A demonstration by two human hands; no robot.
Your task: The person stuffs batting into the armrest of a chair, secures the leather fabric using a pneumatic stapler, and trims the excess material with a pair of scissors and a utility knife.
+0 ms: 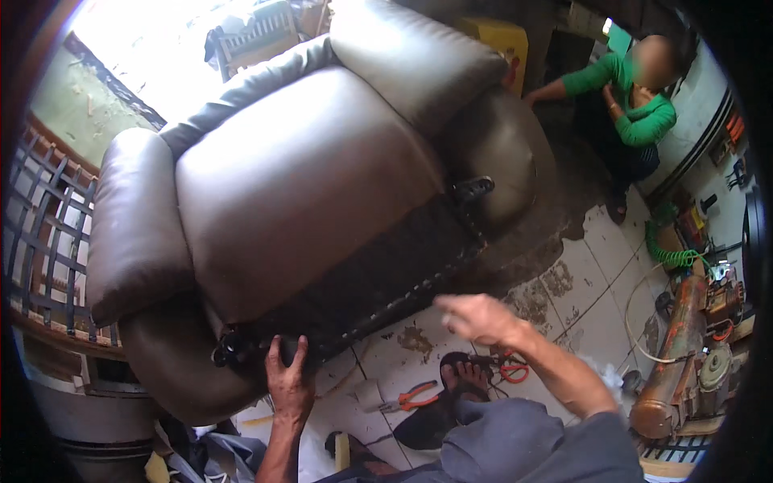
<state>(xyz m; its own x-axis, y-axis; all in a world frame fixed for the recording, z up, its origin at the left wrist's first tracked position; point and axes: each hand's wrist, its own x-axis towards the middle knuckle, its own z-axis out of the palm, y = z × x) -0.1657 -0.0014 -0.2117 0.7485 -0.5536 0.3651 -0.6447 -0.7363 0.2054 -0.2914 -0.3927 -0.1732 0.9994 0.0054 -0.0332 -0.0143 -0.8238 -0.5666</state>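
Observation:
A large brown leather-like seat back [306,169] lies tilted before me, with padded side sections attached. Along its near edge runs a black fabric strip [370,266] with a row of pale fastenings, probably staples. My left hand [290,382] rests on the near edge of this black fabric, close to the left corner, with two fingers stretched apart. Just right of the strip, my right hand [481,320] hovers over the floor, apart from the fabric. Its fingers are blurred, and anything between them is too unclear to name.
Orange-handled pliers [409,398] and red-handled scissors [512,369] lie on the tiles by my foot. A rusty air compressor tank [668,362] and green coiled hose [670,248] stand right. A person in green [636,113] crouches at far right. A webbed frame [52,233] leans left.

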